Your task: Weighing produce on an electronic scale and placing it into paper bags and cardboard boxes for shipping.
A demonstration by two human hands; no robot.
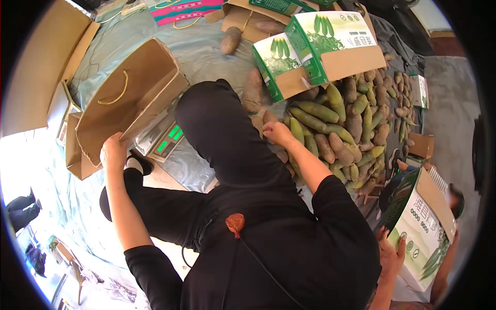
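Note:
My left hand (114,149) grips the lower edge of an open brown cardboard box (132,98) with a yellow rope handle. The box is tilted over a weighing scale (164,140) with a green lit display. My right hand (277,132) reaches into the near edge of a pile of long green and brown tubers (341,129), with its fingers curled around a brown tuber (268,117). My knee in black cloth (222,129) rises between my two arms.
Two green and white cartons (330,46) stand behind the pile. At the lower right another person's hands (391,253) hold a similar carton (421,227). Loose tubers (230,40) lie on the grey-green sheet. Flat brown cardboard (39,62) lies at the left.

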